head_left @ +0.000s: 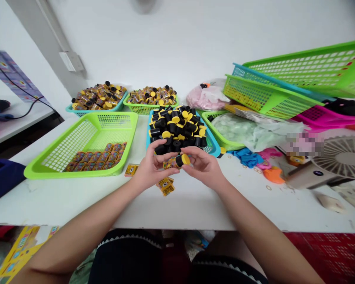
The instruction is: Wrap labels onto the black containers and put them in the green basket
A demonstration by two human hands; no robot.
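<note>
Roughly level, the capped tube (180, 161) ran 9-to-3, left hand (148, 169) pinching its labelled end, right hand (204, 167) its yellow cap.

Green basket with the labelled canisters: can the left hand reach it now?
Probably yes: the green basket lies open-topped just left of the left hand, nothing between them, though that hand is holding a canister.
</note>
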